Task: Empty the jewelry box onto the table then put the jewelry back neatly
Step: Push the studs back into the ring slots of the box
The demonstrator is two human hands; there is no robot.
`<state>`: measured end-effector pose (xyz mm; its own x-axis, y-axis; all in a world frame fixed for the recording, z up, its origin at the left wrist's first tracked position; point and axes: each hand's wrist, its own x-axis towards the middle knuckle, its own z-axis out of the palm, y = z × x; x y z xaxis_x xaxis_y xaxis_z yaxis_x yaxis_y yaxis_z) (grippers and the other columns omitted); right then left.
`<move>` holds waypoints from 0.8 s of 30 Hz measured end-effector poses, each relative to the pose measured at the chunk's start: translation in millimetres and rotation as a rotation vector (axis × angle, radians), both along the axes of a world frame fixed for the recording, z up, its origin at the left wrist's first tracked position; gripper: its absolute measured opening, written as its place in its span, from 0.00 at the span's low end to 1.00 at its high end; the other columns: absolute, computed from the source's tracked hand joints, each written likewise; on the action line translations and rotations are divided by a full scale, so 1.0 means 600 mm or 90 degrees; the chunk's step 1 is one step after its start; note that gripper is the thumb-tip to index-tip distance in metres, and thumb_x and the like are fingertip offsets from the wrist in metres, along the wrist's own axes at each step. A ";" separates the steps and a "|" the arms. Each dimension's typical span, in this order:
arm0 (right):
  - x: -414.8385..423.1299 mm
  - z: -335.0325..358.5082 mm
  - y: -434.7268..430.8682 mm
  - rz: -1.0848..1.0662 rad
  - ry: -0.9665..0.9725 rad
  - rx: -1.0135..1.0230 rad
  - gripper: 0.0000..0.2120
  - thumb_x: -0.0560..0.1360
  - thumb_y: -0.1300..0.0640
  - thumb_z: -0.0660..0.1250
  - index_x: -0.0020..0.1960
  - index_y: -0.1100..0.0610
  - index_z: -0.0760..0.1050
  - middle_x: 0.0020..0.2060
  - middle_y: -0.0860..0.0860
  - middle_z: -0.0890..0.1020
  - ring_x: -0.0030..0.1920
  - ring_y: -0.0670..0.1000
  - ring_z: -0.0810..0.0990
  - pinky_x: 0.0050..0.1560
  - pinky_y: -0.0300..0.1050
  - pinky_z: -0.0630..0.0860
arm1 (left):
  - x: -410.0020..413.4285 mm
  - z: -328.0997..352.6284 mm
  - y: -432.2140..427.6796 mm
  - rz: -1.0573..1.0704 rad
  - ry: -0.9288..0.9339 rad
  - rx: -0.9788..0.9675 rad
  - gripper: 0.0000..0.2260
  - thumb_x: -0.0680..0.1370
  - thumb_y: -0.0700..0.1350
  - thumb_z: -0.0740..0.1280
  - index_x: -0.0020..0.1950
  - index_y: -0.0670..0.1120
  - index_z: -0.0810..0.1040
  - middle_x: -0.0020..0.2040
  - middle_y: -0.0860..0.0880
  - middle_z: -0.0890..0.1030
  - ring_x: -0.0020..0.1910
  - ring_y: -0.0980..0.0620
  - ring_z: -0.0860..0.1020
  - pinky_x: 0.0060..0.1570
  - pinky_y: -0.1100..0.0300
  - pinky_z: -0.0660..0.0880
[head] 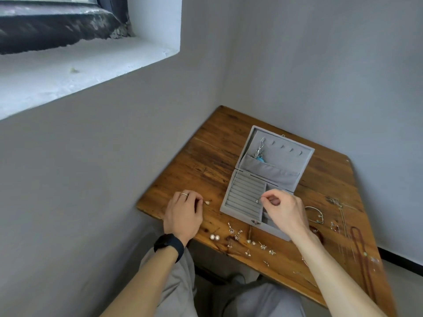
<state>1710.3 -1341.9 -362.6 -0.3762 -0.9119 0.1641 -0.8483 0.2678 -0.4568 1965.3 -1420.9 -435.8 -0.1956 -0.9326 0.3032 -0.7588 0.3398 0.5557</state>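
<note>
left hand (183, 213) at tabletop's left, grip pinching small gold teardrop earring (207, 202) on brown wooden tabletop (206, 156) | open grey velvet jewelry box (242, 191) centre | right hand (286, 211) over box, grip pinching tiny pale earring (257, 200) | red bead necklace (359, 248) right

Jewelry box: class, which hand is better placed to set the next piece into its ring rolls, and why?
Likely right. The right hand pinches a small piece over the ring rolls; the left hand holds an earring on the table, apart from the jewelry box.
</note>
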 end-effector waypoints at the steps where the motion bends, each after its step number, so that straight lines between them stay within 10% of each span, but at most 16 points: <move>1: -0.009 0.002 -0.008 0.018 -0.001 0.022 0.02 0.75 0.51 0.71 0.45 0.44 0.81 0.41 0.39 0.82 0.42 0.37 0.79 0.42 0.34 0.75 | 0.001 -0.002 -0.001 0.003 0.006 -0.002 0.05 0.80 0.50 0.64 0.51 0.55 0.80 0.51 0.56 0.80 0.51 0.54 0.75 0.48 0.57 0.75; 24: -0.055 0.028 -0.157 0.064 0.192 0.339 0.06 0.78 0.55 0.65 0.50 0.46 0.79 0.51 0.51 0.83 0.52 0.54 0.79 0.51 0.47 0.77 | -0.001 -0.009 -0.004 0.031 -0.007 -0.037 0.04 0.79 0.50 0.68 0.50 0.53 0.82 0.48 0.56 0.81 0.48 0.53 0.76 0.43 0.57 0.76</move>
<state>1677.2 -1436.0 -345.6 -0.2923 -0.9262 -0.2383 -0.9521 0.3053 -0.0186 1964.9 -1423.4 -441.2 -0.1542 -0.9220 0.3551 -0.7814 0.3338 0.5273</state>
